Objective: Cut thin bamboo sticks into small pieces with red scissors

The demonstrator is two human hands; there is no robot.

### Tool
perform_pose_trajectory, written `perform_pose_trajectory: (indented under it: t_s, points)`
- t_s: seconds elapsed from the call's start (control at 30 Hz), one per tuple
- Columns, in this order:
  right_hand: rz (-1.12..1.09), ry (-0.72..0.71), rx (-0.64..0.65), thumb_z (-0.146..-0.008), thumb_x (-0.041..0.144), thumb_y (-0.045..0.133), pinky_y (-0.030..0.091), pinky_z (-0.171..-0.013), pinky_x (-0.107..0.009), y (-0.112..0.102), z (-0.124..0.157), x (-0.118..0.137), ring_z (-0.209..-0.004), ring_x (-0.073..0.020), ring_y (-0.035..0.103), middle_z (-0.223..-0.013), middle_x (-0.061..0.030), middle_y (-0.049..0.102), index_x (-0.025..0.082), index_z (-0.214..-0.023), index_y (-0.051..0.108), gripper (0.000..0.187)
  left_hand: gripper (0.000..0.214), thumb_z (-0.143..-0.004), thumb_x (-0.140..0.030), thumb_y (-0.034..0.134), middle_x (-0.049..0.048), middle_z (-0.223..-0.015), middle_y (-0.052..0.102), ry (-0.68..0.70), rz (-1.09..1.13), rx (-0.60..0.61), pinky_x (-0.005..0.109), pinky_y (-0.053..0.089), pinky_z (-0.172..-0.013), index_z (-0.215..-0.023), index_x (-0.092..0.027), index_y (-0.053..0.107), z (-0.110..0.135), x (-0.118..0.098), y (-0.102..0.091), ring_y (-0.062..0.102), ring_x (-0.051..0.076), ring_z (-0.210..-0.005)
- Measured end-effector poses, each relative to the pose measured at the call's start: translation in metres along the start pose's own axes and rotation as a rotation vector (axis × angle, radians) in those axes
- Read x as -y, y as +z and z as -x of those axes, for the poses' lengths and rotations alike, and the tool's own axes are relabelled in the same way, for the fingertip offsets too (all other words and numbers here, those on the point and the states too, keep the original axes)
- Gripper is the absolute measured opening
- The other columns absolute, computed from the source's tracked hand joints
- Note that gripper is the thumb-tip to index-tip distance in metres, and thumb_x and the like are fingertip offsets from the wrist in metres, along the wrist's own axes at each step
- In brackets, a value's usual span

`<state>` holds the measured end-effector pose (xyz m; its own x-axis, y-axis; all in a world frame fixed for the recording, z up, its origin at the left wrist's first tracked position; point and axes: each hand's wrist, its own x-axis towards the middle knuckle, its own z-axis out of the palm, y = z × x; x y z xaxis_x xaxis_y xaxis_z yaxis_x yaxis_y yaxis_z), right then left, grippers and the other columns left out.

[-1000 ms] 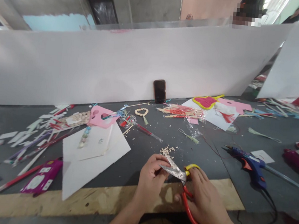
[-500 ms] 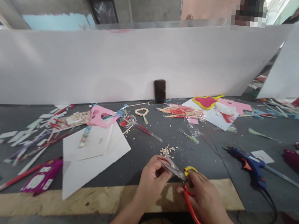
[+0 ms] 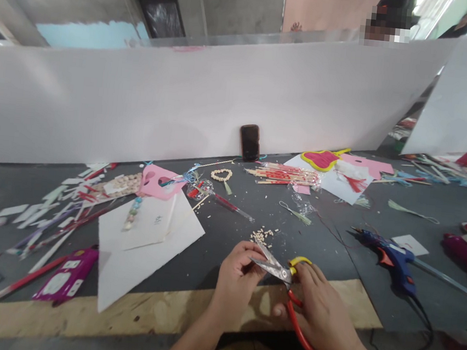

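Observation:
My right hand (image 3: 318, 301) grips the handles of the scissors (image 3: 276, 267), one handle yellow and one red. Their blades point left and stand apart. Close to the tips, my left hand (image 3: 240, 272) is closed, thumb and fingers pinched together; what lies between them is too small or hidden to name. Just beyond the blades, small pale cut bits (image 3: 263, 235) are heaped on the dark tabletop. A ring of pale beads with a green tassel (image 3: 222, 175) lies farther back.
A blue glue gun (image 3: 391, 256) with a cord lies to the right. White sheets (image 3: 114, 257) and a purple packet (image 3: 67, 274) are on the left. A phone (image 3: 250, 142) leans against the white divider (image 3: 162, 102). Wrapped red-and-cream sticks (image 3: 285, 174) lie beyond the scissors.
The scissor blades have spread wider apart. My right hand has opened its grip a little, while my left hand has shifted slightly left.

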<state>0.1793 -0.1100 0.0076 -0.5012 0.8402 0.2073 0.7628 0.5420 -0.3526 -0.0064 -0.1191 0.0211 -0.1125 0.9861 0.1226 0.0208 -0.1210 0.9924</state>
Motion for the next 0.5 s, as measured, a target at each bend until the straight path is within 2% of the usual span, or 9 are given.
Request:
perform_pose_trajectory:
  t_s: [0.27,0.5]
  points:
    - [-0.005,0.006,-0.058,-0.081,0.033,0.055,0.049,-0.07,-0.036,0.0075,-0.0017,-0.0044,-0.084,-0.0251,0.06,-0.088,-0.011,0.064,0.017,-0.097,0.05,0.023,0.01,-0.077,-0.014,0.06,0.0054,-0.086,0.058,-0.027,0.007,0.027,0.025,0.046,-0.067,-0.069,-0.015,0.066,0.0002,-0.0028,0.0002,0.058,0.015,-0.077]
    - [0.006,0.009,-0.067,-0.082,0.036,0.052,0.048,-0.061,-0.033,0.005,-0.0017,-0.0025,-0.074,-0.023,0.062,-0.079,-0.0084,0.064,0.02,-0.09,0.051,0.018,0.01,-0.08,-0.021,0.06,0.0062,-0.09,0.057,-0.044,0.027,0.0,0.024,0.045,-0.064,-0.072,-0.015,0.064,0.0009,0.0035,0.0019,0.057,0.015,-0.077]
